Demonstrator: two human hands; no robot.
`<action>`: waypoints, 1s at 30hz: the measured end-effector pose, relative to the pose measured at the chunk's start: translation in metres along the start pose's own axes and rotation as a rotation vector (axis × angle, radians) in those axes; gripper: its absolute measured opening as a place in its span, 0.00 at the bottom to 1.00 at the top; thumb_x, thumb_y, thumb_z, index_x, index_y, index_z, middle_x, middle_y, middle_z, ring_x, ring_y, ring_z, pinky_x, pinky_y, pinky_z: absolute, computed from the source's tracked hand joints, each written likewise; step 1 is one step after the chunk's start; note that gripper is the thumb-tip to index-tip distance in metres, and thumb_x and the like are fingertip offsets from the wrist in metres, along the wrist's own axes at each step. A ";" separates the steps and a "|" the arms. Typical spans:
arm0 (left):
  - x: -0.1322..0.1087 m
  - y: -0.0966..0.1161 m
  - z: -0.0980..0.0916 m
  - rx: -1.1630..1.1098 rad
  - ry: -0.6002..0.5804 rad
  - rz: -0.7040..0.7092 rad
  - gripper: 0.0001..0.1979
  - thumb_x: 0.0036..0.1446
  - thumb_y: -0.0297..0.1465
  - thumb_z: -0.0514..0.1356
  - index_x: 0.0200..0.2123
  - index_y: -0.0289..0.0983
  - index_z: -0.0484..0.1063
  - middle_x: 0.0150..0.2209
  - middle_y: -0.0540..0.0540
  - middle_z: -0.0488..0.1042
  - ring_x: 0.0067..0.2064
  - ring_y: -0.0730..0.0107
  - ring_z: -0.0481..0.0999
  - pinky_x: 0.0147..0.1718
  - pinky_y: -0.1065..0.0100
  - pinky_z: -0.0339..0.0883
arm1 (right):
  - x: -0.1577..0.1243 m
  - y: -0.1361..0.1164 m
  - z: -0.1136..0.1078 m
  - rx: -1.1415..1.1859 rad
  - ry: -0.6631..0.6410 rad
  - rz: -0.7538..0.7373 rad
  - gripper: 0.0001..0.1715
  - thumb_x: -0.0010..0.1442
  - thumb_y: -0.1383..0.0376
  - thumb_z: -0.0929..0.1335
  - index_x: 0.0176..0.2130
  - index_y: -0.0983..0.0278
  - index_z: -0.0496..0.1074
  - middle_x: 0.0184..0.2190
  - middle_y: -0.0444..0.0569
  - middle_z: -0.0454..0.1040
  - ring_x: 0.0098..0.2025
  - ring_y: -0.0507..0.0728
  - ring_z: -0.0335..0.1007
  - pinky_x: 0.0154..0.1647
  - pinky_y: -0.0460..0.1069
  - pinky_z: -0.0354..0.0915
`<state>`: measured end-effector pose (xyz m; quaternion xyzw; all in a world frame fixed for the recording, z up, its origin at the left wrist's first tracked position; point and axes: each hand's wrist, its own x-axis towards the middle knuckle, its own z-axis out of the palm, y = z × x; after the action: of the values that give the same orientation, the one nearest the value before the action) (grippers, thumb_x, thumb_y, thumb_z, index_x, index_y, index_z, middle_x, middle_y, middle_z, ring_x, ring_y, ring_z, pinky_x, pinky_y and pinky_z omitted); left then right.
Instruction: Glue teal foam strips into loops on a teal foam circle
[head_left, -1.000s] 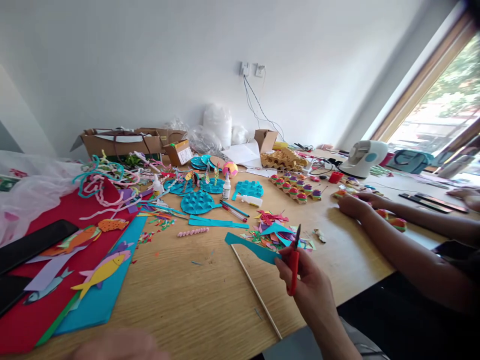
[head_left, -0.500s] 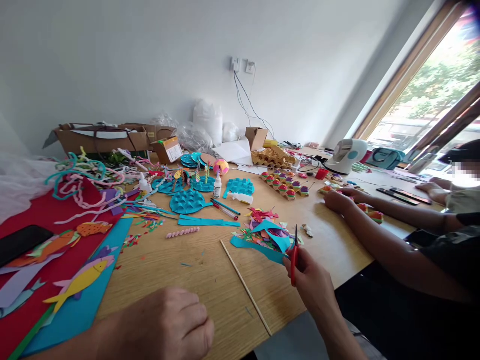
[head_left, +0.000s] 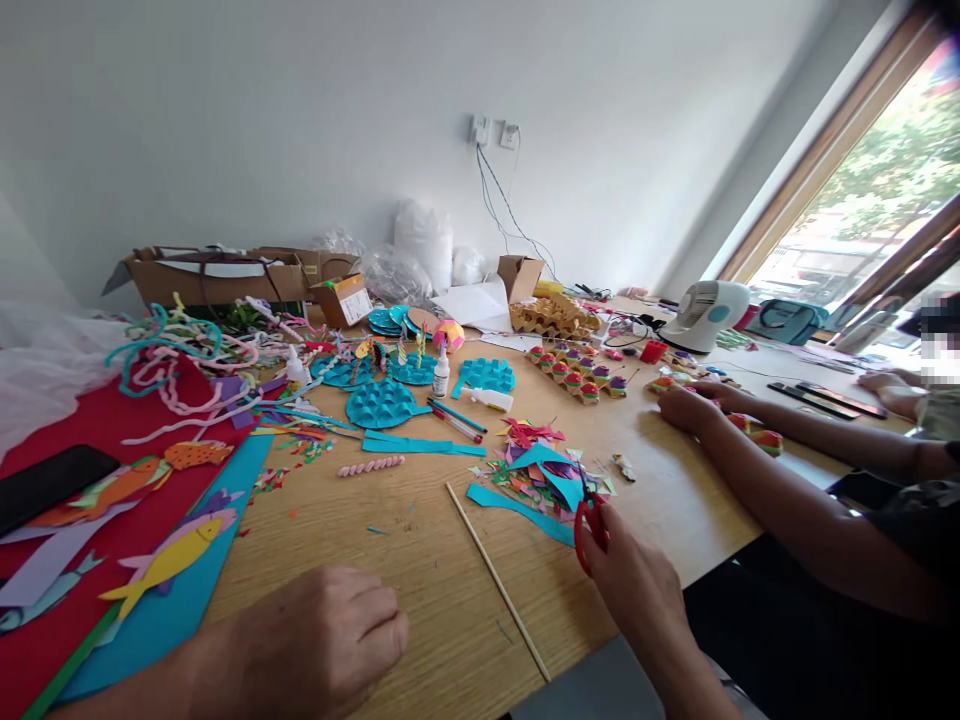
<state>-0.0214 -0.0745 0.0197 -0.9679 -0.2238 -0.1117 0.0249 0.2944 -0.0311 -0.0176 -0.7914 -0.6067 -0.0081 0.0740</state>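
Red-handled scissors (head_left: 591, 530) are in my right hand (head_left: 634, 565), whose fingers are closed around the handles. Their dark blades point away from me, over a pile of coloured paper scraps (head_left: 536, 470). A wavy blue paper strip (head_left: 517, 512) lies beside the pile and runs up to the scissors. My left hand (head_left: 334, 630) is curled low over the table's near side, its knuckles up. Its palm is hidden, so I cannot make out what is inside it, if anything. Between my hands lies a thin wooden stick (head_left: 495, 575).
Blue egg-carton pieces (head_left: 382, 403), a glue bottle (head_left: 441, 375) and pens (head_left: 457, 420) stand or lie farther back. Paper fish (head_left: 169, 560) and a dark phone-like slab (head_left: 56, 485) lie left on coloured sheets. A co-worker's hands (head_left: 686, 405) work at right near painted cartons (head_left: 577, 375).
My right hand has shifted slightly right and down and turned the scissors, whose loops now show more openly. My left hand has moved slightly left.
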 end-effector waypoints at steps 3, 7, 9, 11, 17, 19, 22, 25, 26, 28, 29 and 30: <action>-0.005 -0.003 0.001 -0.006 -0.012 -0.042 0.08 0.49 0.19 0.53 0.30 0.38 0.61 0.26 0.51 0.69 0.24 0.71 0.64 0.22 0.67 0.54 | -0.003 0.003 -0.008 -0.030 0.000 -0.006 0.17 0.62 0.59 0.57 0.44 0.62 0.68 0.35 0.53 0.76 0.33 0.60 0.73 0.24 0.46 0.53; -0.007 -0.006 0.001 0.011 -0.037 -0.050 0.07 0.50 0.20 0.54 0.30 0.38 0.62 0.27 0.52 0.69 0.25 0.71 0.64 0.22 0.66 0.55 | -0.007 0.001 -0.007 0.005 -0.168 -0.159 0.15 0.60 0.63 0.59 0.43 0.61 0.70 0.33 0.51 0.77 0.35 0.60 0.73 0.29 0.47 0.58; -0.007 -0.007 0.001 0.024 -0.053 -0.050 0.07 0.50 0.20 0.54 0.30 0.38 0.62 0.27 0.52 0.69 0.25 0.71 0.64 0.22 0.66 0.55 | -0.008 -0.003 -0.004 0.026 -0.273 -0.239 0.14 0.58 0.63 0.61 0.40 0.60 0.72 0.32 0.51 0.77 0.36 0.60 0.73 0.31 0.47 0.59; -0.007 -0.008 0.001 0.029 -0.069 -0.059 0.08 0.50 0.20 0.54 0.30 0.38 0.62 0.27 0.52 0.69 0.25 0.71 0.65 0.22 0.66 0.55 | -0.009 -0.008 -0.003 0.036 -0.329 -0.277 0.14 0.58 0.61 0.61 0.39 0.61 0.73 0.33 0.51 0.78 0.38 0.61 0.73 0.32 0.48 0.60; -0.014 -0.010 0.004 0.029 -0.083 -0.083 0.09 0.49 0.19 0.54 0.30 0.38 0.62 0.27 0.52 0.69 0.25 0.71 0.65 0.22 0.67 0.55 | -0.006 -0.013 -0.007 -0.050 -0.283 -0.298 0.12 0.59 0.63 0.61 0.35 0.62 0.73 0.36 0.53 0.76 0.38 0.60 0.73 0.33 0.48 0.62; -0.018 -0.012 0.004 0.032 -0.096 -0.097 0.09 0.48 0.18 0.54 0.29 0.38 0.61 0.27 0.52 0.69 0.25 0.71 0.65 0.22 0.67 0.55 | -0.005 -0.012 -0.006 -0.058 -0.241 -0.301 0.11 0.58 0.63 0.62 0.35 0.61 0.73 0.39 0.53 0.76 0.39 0.60 0.73 0.34 0.48 0.63; -0.023 -0.014 0.004 0.042 -0.095 -0.128 0.10 0.48 0.18 0.54 0.29 0.38 0.61 0.27 0.53 0.69 0.25 0.72 0.65 0.22 0.67 0.55 | -0.001 -0.012 -0.002 -0.066 -0.210 -0.287 0.11 0.57 0.64 0.62 0.36 0.61 0.73 0.37 0.52 0.76 0.38 0.60 0.74 0.33 0.48 0.64; -0.027 -0.015 0.001 0.048 -0.082 -0.157 0.10 0.48 0.18 0.54 0.30 0.38 0.61 0.27 0.53 0.69 0.25 0.72 0.66 0.23 0.67 0.56 | 0.002 -0.014 0.002 -0.060 -0.212 -0.289 0.12 0.57 0.64 0.62 0.38 0.61 0.73 0.36 0.52 0.77 0.38 0.59 0.74 0.33 0.47 0.64; -0.028 -0.015 0.000 0.047 -0.078 -0.161 0.09 0.49 0.18 0.53 0.30 0.39 0.61 0.27 0.53 0.69 0.25 0.72 0.66 0.23 0.67 0.56 | 0.004 -0.015 0.003 -0.049 -0.212 -0.296 0.12 0.56 0.64 0.62 0.39 0.61 0.73 0.37 0.53 0.77 0.38 0.59 0.74 0.34 0.48 0.65; -0.032 -0.017 -0.001 0.055 -0.068 -0.166 0.09 0.50 0.19 0.52 0.30 0.39 0.61 0.27 0.52 0.68 0.25 0.71 0.65 0.22 0.67 0.55 | 0.005 -0.015 0.003 -0.006 -0.195 -0.312 0.13 0.56 0.64 0.62 0.38 0.61 0.73 0.39 0.53 0.77 0.39 0.60 0.74 0.35 0.48 0.66; -0.034 -0.018 0.000 0.060 -0.068 -0.170 0.08 0.51 0.19 0.51 0.29 0.39 0.61 0.26 0.52 0.68 0.25 0.71 0.65 0.22 0.66 0.54 | 0.006 -0.015 0.002 0.024 -0.172 -0.319 0.14 0.56 0.62 0.62 0.38 0.60 0.74 0.38 0.53 0.77 0.38 0.60 0.74 0.35 0.49 0.66; -0.037 -0.020 0.001 0.066 -0.071 -0.179 0.08 0.53 0.19 0.50 0.29 0.39 0.61 0.26 0.52 0.67 0.24 0.71 0.64 0.22 0.66 0.54 | 0.006 -0.014 0.000 0.065 -0.134 -0.330 0.14 0.56 0.61 0.61 0.37 0.60 0.74 0.37 0.52 0.77 0.37 0.60 0.74 0.34 0.49 0.67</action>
<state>-0.0626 -0.0721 0.0106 -0.9461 -0.3134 -0.0719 0.0388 0.2823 -0.0221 -0.0156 -0.6772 -0.7318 0.0524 0.0565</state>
